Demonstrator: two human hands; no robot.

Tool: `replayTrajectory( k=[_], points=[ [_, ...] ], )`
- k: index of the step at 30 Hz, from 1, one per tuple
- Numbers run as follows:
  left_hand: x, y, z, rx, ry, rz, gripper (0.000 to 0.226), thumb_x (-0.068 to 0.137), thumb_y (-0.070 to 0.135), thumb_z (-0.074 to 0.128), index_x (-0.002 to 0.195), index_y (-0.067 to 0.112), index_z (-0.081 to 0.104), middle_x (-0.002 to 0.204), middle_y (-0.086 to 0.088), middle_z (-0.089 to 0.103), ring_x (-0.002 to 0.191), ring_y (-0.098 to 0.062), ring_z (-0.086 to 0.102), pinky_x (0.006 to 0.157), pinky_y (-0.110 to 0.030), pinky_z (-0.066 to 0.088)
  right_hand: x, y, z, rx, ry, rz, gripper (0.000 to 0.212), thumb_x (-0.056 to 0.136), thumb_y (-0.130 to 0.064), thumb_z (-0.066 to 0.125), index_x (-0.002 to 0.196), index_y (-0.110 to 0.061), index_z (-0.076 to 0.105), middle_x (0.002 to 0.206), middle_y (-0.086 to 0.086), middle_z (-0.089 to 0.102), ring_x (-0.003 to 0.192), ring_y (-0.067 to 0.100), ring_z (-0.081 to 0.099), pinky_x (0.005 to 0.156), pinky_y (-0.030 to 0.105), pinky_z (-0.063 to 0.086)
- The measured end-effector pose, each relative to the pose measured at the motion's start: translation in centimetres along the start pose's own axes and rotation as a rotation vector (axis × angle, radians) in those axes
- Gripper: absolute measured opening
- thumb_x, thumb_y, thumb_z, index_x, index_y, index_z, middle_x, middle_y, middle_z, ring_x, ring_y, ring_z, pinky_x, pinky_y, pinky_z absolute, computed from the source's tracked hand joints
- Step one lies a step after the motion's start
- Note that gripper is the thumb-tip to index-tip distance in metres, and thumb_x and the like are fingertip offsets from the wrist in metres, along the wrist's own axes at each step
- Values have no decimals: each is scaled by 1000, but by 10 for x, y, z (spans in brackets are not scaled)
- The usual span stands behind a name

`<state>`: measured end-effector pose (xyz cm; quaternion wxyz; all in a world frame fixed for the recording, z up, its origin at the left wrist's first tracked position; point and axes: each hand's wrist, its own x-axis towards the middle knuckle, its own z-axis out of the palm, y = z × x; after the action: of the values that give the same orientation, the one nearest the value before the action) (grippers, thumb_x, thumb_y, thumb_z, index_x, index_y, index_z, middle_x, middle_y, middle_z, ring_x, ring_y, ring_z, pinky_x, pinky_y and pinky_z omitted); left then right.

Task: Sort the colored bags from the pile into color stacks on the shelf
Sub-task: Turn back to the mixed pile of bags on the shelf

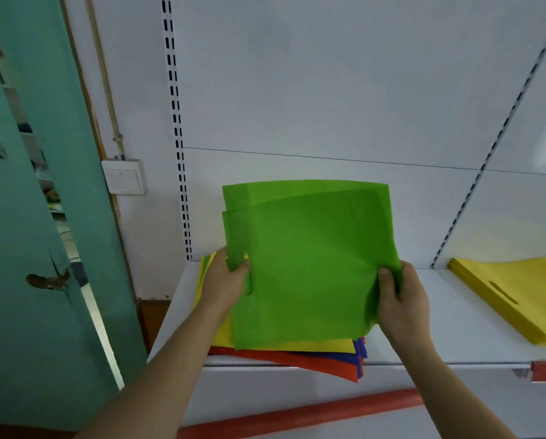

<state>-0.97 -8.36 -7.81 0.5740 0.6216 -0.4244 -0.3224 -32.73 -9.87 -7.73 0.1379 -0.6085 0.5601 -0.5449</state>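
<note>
Both hands are gripping green bags: left hand is pinching the left edge, right hand is clenching the right edge, holding them up above the pile at 6 o'clock. The pile is still showing yellow, blue and red layers. A yellow stack is lying on the shelf at 3 o'clock. Judged early: most sorting is remaining.
</note>
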Motion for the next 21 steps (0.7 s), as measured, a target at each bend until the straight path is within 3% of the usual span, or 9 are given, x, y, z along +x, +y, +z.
replayTrajectory(
  k=[2,4,7,11,13,15,16,19,21],
  points=[
    [2,7,3,-33,57,119,16,99,23,72,111,29,62,108,1,74,100,-24,72,77,-39,57,-3,0,-5,9,41,6,7,109,-32,52,103,-35,52,82,-19,63,73,5,59,56,34,36],
    [3,13,4,2,105,250,12,101,28,70,106,21,62,98,-8,73,91,-30,69,74,-48,54,-5,0,-10,20,87,6,8,110,-34,51,102,-34,49,84,-20,63,75,3,58,57,35,37],
    [2,14,1,-15,128,367,15,103,37,65,107,24,59,95,-2,71,83,-18,66,68,-39,51,-12,2,-12,38,104,36,18,110,-40,48,95,-32,45,77,-11,59,74,4,56,58,37,37],
    [-2,-4,5,93,-22,322,22,106,48,54,115,28,58,95,9,71,76,-6,64,59,-29,46,-26,10,-8,9,44,108,11,109,-38,50,102,-30,47,85,-7,63,79,7,58,62,38,40],
    [-3,-16,8,138,-111,288,22,108,42,54,126,29,57,104,18,70,89,3,64,71,-27,48,-28,14,-5,-36,15,138,10,109,-34,52,103,-27,46,85,0,63,78,18,59,61,40,39],
    [-5,-24,10,138,-184,249,28,110,35,51,137,30,54,116,14,69,98,-6,65,84,-33,51,-26,15,-3,-85,-38,187,10,107,-28,53,105,-23,45,84,3,62,76,24,57,60,42,38],
    [-5,-25,10,156,-191,247,28,111,33,50,138,28,54,112,9,69,94,-9,64,82,-35,51,-24,16,-3,-117,-72,207,9,105,-23,53,104,-20,45,83,4,61,75,25,57,60,42,38],
    [-6,-22,12,251,-86,320,12,110,26,51,117,20,59,87,12,63,74,-1,57,67,-32,44,-18,20,-7,-214,-109,178,15,101,-13,54,89,-18,48,75,4,57,70,24,54,56,36,36],
    [-7,-14,15,272,9,369,7,109,22,55,105,26,59,84,17,62,75,3,58,61,-23,41,-15,22,-15,-232,-55,139,22,100,-13,57,81,-20,47,69,2,55,66,20,53,54,33,32]
  ],
)
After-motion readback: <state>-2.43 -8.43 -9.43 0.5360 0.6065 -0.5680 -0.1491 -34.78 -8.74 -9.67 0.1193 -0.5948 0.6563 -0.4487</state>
